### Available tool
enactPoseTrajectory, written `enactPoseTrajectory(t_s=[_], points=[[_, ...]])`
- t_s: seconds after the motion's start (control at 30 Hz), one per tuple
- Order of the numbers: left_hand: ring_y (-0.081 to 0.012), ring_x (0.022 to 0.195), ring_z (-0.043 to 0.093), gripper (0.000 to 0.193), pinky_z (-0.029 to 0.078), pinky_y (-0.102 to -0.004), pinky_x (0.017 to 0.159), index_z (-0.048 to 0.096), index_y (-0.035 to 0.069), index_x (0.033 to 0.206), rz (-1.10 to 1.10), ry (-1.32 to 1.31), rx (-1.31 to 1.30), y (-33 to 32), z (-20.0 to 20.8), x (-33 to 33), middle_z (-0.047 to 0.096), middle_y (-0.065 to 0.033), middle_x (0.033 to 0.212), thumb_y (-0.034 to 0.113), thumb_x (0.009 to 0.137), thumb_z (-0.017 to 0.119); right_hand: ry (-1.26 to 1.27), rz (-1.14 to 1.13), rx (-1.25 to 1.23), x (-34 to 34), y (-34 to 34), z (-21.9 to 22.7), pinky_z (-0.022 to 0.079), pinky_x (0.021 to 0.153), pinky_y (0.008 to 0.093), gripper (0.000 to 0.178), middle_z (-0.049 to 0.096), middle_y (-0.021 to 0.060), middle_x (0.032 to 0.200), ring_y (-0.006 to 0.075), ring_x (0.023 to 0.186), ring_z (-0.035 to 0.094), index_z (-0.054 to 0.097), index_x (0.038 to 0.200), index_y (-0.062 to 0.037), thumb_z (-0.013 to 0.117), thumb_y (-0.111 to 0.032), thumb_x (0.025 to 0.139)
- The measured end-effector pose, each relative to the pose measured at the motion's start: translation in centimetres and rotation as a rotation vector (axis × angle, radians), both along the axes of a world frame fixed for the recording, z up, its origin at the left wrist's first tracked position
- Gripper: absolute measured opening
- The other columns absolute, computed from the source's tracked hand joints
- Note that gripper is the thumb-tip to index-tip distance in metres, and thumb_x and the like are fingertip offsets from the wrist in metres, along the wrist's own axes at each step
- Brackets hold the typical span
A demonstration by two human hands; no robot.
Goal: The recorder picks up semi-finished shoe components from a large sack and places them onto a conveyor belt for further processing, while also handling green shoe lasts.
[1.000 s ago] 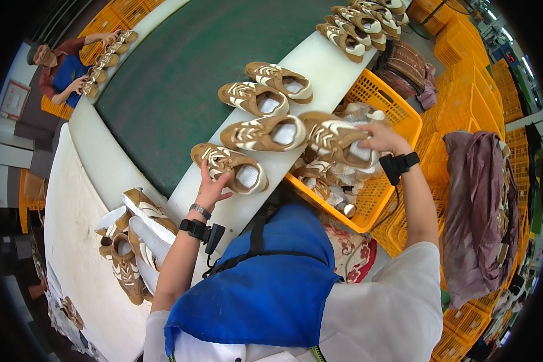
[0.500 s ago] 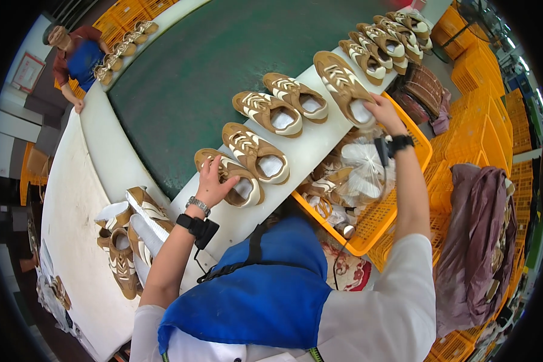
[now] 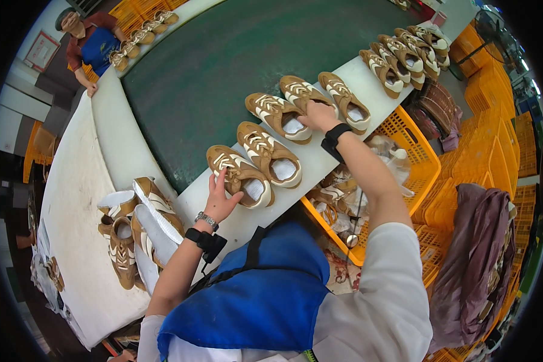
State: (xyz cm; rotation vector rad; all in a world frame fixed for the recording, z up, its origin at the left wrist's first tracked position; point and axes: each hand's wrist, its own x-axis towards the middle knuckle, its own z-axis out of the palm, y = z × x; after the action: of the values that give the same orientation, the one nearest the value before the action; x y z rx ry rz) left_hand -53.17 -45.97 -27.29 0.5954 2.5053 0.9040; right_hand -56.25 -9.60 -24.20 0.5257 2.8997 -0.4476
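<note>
Brown-and-white lace-up sneakers stand in a slanting row on the white ledge. My right hand (image 3: pixel 321 116) reaches over the heel of one sneaker (image 3: pixel 298 88), fingers closed at its collar; the fingertips are partly hidden. Just right of it stands the end sneaker (image 3: pixel 342 96), with no hand on it. At the row's near end, my left hand (image 3: pixel 219 200) has its fingers spread beside the nearest sneaker (image 3: pixel 229 163), fingertips at its side. Between the hands are two more sneakers, one (image 3: pixel 256 142) beside the nearest and one (image 3: pixel 270 108) farther along.
A yellow crate (image 3: pixel 417 145) with shoes and plastic bags stands below the ledge. More sneakers (image 3: pixel 413 54) line the ledge's far right. Several loose shoes (image 3: pixel 123 253) lie on the left table (image 3: pixel 72 241). A green belt (image 3: pixel 217 66) runs behind. A co-worker (image 3: pixel 93 45) stands far left.
My right hand has set the end sneaker down on the ledge, let it go and moved left to the neighbouring one. My left hand has slid off the nearest sneaker's top to its side.
</note>
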Motion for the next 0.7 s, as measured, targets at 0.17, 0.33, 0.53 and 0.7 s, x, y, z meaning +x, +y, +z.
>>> enactPoseTrajectory(t_s=[0.17, 0.33, 0.53, 0.7], points=[[-0.0351, 0.110, 0.047, 0.073, 0.043, -0.0360, 0.091, 0.030, 0.007, 0.132, 0.061, -0.058, 0.158, 0.2, -0.1, 0.7, 0.019, -0.0267, 0.134, 0.017, 0.071, 0.068, -0.113, -0.022, -0.109, 4.4, 0.1, 1.7, 0.047, 0.077, 0.0395, 0.038, 0.062, 0.0201, 0.091, 0.0324, 0.091, 0.060, 0.060, 0.090, -0.0001, 0.067, -0.028, 0.065], [-0.0239, 0.085, 0.057, 0.060, 0.048, -0.0327, 0.082, 0.041, 0.004, 0.125, -0.053, -0.063, 0.160, 2.6, 1.0, 2.4, 0.026, -0.0221, 0.132, 0.011, 0.070, 0.066, 0.016, -0.088, -0.138, 10.7, 0.9, 0.8, 0.048, 0.075, 0.0381, 0.032, 0.063, 0.0196, 0.089, 0.0329, 0.087, 0.060, 0.061, 0.091, -0.0004, 0.064, -0.022, 0.067], [-0.0239, 0.108, 0.046, 0.062, 0.042, -0.0354, 0.092, 0.036, 0.007, 0.128, -0.042, -0.130, 0.266, 1.8, 0.8, 3.1, 0.024, -0.0180, 0.135, 0.006, 0.073, 0.064, 0.688, -0.829, -0.541, 19.8, 5.3, -7.8, 0.048, 0.075, 0.0343, 0.034, 0.064, 0.0197, 0.091, 0.0299, 0.086, 0.062, 0.063, 0.092, -0.0002, 0.063, -0.030, 0.075], [-0.0255, 0.119, 0.039, 0.068, 0.044, -0.0361, 0.091, 0.026, 0.009, 0.134, -0.021, -0.234, 0.156, 2.7, 3.2, 4.2, 0.017, -0.0135, 0.141, 0.004, 0.076, 0.062, 0.278, -0.920, -0.395, 24.9, 2.6, -26.2, 0.048, 0.070, 0.0359, 0.040, 0.064, 0.0187, 0.083, 0.0291, 0.076, 0.062, 0.061, 0.092, 0.0024, 0.065, -0.033, 0.074]])
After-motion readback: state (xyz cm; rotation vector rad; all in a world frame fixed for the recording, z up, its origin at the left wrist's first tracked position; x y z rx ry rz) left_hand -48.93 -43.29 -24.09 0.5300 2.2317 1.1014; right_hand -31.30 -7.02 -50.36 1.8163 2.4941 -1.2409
